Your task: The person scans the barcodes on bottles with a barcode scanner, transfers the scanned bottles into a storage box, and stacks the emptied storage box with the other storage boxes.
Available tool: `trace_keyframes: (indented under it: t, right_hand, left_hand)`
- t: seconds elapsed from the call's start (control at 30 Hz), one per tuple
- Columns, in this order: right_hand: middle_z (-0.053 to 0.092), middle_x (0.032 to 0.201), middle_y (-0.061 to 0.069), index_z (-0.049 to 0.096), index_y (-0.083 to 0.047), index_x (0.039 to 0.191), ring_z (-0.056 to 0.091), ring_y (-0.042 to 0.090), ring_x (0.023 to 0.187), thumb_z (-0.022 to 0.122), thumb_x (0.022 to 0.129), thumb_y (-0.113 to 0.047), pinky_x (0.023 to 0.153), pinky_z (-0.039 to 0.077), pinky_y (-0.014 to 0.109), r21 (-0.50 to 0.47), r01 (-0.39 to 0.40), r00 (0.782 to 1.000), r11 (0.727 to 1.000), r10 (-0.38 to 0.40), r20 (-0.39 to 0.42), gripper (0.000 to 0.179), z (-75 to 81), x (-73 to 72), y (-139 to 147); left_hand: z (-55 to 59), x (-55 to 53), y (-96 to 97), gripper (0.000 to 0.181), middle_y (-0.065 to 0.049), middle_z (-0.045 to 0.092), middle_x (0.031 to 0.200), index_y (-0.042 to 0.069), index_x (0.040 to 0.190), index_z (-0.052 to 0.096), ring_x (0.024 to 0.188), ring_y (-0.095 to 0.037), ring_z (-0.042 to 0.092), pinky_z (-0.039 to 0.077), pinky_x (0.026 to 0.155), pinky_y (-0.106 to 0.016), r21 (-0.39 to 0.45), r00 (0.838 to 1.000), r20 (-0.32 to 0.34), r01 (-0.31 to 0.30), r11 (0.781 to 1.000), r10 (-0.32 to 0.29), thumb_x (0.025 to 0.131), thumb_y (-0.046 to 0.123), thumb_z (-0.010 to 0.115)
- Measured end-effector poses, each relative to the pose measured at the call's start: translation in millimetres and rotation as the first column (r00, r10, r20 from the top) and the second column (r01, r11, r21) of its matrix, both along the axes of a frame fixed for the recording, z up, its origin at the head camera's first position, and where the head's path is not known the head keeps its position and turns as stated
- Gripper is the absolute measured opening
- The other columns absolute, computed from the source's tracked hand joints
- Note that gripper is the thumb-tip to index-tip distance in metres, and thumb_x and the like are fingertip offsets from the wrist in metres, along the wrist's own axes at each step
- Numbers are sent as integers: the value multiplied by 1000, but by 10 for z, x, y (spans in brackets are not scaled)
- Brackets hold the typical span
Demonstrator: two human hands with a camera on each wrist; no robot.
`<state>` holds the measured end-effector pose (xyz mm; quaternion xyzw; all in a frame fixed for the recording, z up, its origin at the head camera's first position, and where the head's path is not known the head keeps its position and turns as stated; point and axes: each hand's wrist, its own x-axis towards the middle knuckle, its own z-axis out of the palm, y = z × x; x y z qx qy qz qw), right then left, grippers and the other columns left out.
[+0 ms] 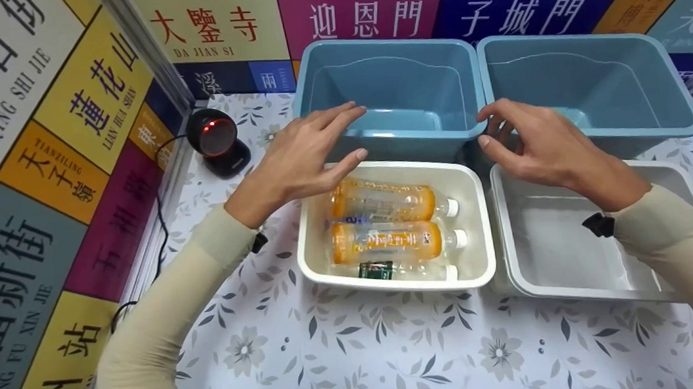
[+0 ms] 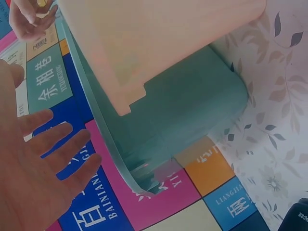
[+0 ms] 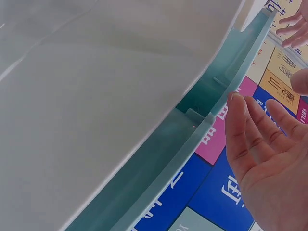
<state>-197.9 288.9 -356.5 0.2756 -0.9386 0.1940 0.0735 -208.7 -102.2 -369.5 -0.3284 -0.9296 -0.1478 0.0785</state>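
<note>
In the head view, my left hand [image 1: 302,155] hovers above the back left part of a white tub [image 1: 484,234], fingers stretched and holding nothing. Inside that tub lie two plastic bottles with orange labels, the upper bottle [image 1: 383,201] and the middle bottle [image 1: 385,241], plus a clear bottle with a green label [image 1: 376,270] at the front. My right hand [image 1: 536,141] hangs loosely curled over the back of a second white tub [image 1: 566,247], with nothing in its grasp. Both wrist views show relaxed, bare palms, the left palm [image 2: 38,168] and the right palm [image 3: 274,168].
Two blue bins, the left bin [image 1: 391,133] and the right bin [image 1: 592,86], stand side by side behind the white tubs. A black scanner [image 1: 217,142] with a red light sits at the back left, its cable [image 1: 162,230] running along the wall. Printed panels enclose the table.
</note>
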Motion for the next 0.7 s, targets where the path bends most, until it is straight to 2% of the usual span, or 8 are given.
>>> trace_keyframes:
  t: [0.17,0.47,0.7]
  right_hand:
    - [68,89,-8,62,-19,117,59,5,68,58,97,-39,59,50,26,10,-14,1000,1000,14,-9,29,-16,14,-6]
    - [69,93,-7,63,-19,116,60,4,72,58,97,-39,62,50,29,34,-26,1000,999,26,-14,27,-31,43,-18]
    - [70,99,-7,68,-19,111,62,9,82,60,96,-37,72,47,32,33,-41,999,999,42,-30,24,-47,62,-22]
  left_hand:
    - [-10,26,-12,70,5,34,163,37,158,28,144,-27,44,40,114,-56,7,1000,-18,11,1000,-10,96,71,31]
    - [-45,73,-47,68,5,39,161,37,157,30,142,-27,47,42,112,-56,27,1000,-27,7,1000,-6,97,70,32]
    - [-69,78,-76,65,2,44,158,36,156,33,142,-25,48,42,113,-52,48,999,-33,17,999,-15,99,66,34]
